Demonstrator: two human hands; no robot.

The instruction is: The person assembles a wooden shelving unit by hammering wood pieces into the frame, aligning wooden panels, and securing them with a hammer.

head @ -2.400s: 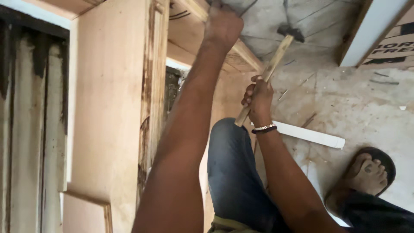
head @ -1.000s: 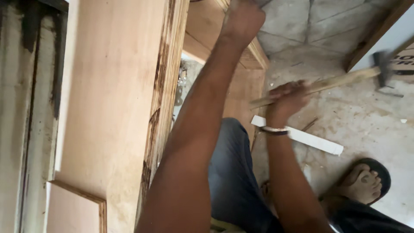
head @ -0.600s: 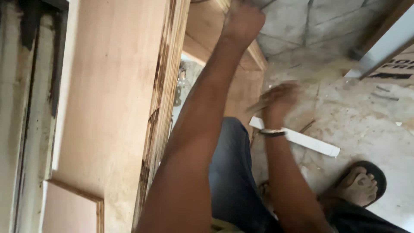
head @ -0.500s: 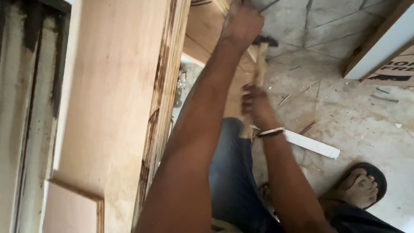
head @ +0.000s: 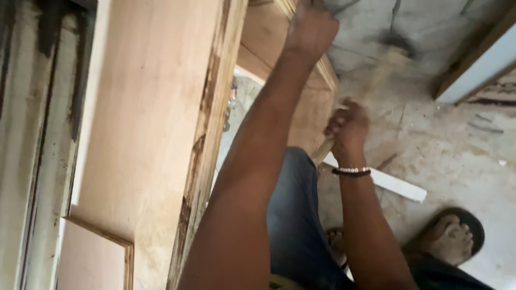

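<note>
While the left hand [head: 310,28] fists atop the wooden frame [head: 322,70], the right hand [head: 348,124] grips a raised, blurred hammer [head: 376,75].

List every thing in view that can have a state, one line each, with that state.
left hand: closed, pressed on the top of the wooden frame piece.
right hand: gripped round the hammer handle.
hammer: raised, tilted, blurred by motion.
wooden frame piece: standing on the floor, tilted.
plywood panel: upright, edge worn and dark-stained.
white strip: lying flat on the floor.
bead bracelet: on the right wrist.
sandal: on the foot.
</note>
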